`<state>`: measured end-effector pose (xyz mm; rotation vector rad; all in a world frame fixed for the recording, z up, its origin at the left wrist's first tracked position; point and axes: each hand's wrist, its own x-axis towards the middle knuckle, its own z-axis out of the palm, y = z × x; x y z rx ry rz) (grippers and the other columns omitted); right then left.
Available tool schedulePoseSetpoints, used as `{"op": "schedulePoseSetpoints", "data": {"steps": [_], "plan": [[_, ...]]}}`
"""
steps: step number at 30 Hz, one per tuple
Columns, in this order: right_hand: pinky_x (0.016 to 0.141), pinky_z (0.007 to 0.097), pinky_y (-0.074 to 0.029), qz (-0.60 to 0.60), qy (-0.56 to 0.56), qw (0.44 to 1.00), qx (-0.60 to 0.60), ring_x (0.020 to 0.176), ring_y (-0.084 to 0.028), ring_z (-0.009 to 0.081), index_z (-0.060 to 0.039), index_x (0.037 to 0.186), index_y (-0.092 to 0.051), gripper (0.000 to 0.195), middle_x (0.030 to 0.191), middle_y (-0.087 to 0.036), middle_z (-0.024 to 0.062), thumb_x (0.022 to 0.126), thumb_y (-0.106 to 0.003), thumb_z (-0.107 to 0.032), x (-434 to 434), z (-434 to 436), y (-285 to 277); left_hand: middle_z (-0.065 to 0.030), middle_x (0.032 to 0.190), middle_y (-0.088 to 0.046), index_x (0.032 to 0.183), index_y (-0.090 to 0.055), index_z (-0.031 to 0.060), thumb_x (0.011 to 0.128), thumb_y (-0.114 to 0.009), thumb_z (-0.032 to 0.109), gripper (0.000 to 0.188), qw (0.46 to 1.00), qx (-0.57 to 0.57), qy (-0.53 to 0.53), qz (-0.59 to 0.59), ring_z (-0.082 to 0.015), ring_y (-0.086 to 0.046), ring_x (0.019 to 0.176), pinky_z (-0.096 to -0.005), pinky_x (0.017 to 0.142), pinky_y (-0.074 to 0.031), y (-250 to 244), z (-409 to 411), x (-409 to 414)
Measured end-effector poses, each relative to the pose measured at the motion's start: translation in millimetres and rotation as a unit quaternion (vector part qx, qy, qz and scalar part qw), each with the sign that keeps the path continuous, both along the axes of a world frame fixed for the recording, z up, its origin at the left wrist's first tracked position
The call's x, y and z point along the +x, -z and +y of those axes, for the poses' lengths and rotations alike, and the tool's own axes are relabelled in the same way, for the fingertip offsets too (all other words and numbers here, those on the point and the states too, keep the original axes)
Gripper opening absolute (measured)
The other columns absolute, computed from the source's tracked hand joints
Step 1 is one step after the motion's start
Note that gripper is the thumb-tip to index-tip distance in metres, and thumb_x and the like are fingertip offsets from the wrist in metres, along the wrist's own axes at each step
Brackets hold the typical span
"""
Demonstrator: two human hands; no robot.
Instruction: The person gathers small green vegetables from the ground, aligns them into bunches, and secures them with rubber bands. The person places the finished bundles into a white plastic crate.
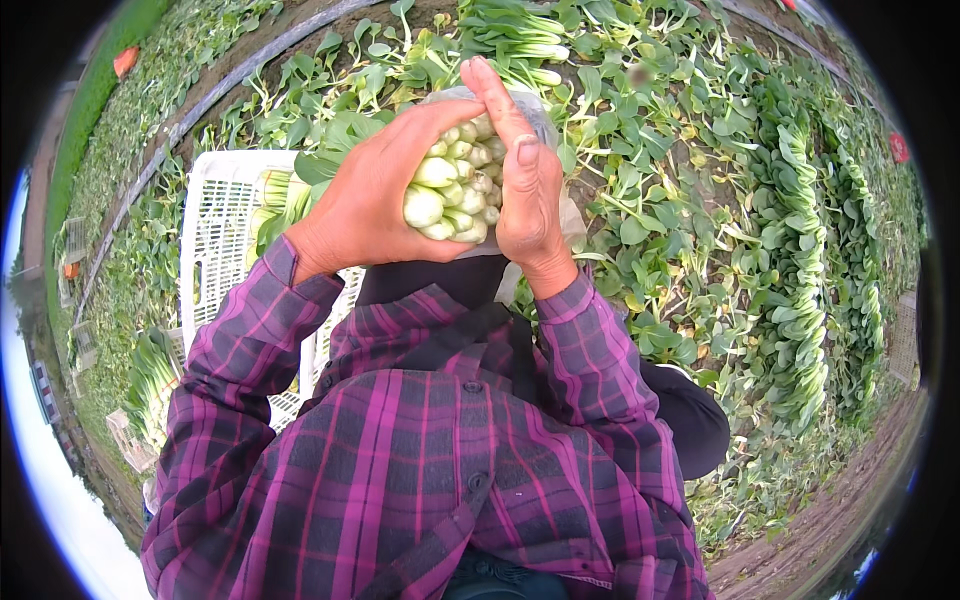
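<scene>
A bunch of leafy greens, like bok choy (455,184), sits between my two hands with its pale cut stem ends facing up at me. My left hand (360,187) wraps the left side, fingers over the far edge and thumb along the near one. Against the right side lies my right hand (529,199), its fingers pointing away and its thumb raised. Translucent plastic (544,120) shows behind the bunch and under my right hand. The leaves of the bunch are mostly hidden below.
Beside my left forearm stands a white plastic crate (196,247) holding greens (281,199). More cut greens (517,34) lie ahead. Long rows of greens (799,262) run along the right. Loose leaves (637,202) cover the soil. Another bunch (154,382) is at far left.
</scene>
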<state>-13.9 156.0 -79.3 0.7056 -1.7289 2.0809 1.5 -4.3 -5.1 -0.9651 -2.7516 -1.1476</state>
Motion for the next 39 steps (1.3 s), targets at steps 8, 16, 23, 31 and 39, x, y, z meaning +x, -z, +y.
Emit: {"op": "schedulePoseSetpoints", "data": {"steps": [8, 16, 23, 31, 39], "plan": [[0.109, 0.0373, -0.04, -0.044, -0.053, 0.997, -0.022, 0.128, -0.055, 0.0346, 0.0042, 0.144, -0.043, 0.063, 0.136, -0.056, 0.0257, 0.107, -0.025, -0.043, -5, -1, 1, -0.014, 0.133, -0.054, 0.135, -0.047, 0.0105, 0.055, -0.09, 0.018, 0.091, 0.999, 0.029, -0.018, -0.034, -0.0317, -0.057, 0.12, -0.0388, 0.103, -0.046, 12, -5, -3], [0.111, 0.0359, -0.035, -0.064, -0.152, 0.986, -0.018, 0.135, -0.047, 0.0311, -0.0005, 0.148, -0.041, 0.064, 0.142, -0.054, 0.0163, 0.107, -0.026, -0.048, -22, 22, -11, -0.0065, 0.127, -0.055, 0.137, -0.046, 0.009, 0.055, -0.091, 0.015, 0.094, 0.991, 0.022, -0.026, -0.127, -0.0183, -0.055, 0.118, -0.0331, 0.103, -0.043, -1, 2, -13], [0.106, 0.0354, -0.041, -0.212, 0.072, 0.851, 0.475, 0.125, -0.055, 0.0222, -0.0056, 0.134, -0.059, 0.046, 0.135, -0.06, 0.0117, 0.103, -0.048, -0.037, -43, 282, -18, -0.0104, 0.126, -0.058, 0.141, -0.042, 0.0081, 0.054, -0.092, 0.017, 0.101, 0.997, -0.006, -0.062, -0.056, -0.0217, -0.058, 0.118, -0.0347, 0.104, -0.045, -6, 1, -8], [0.061, 0.0325, -0.052, -0.638, 0.117, 0.641, 0.41, 0.06, -0.064, 0.0197, -0.0035, 0.092, -0.071, 0.015, 0.068, -0.067, 0.0071, 0.088, -0.065, -0.016, 235, 445, 247, -0.0097, 0.127, -0.058, 0.139, -0.043, 0.004, 0.053, -0.09, 0.012, 0.099, 0.986, 0.044, -0.083, -0.139, -0.0191, -0.057, 0.118, -0.0331, 0.104, -0.045, 0, 2, -15], [0.062, 0.0327, -0.052, -0.702, 0.218, 0.573, 0.362, 0.062, -0.065, 0.0201, -0.0038, 0.091, -0.071, 0.012, 0.072, -0.066, 0.0078, 0.087, -0.066, -0.014, 318, 335, 319, -0.0088, 0.125, -0.057, 0.138, -0.042, 0.0039, 0.053, -0.086, 0.01, 0.096, 0.982, 0.043, -0.098, -0.158, -0.0197, -0.059, 0.115, -0.0344, 0.104, -0.046, -11, 2, -12]]}}
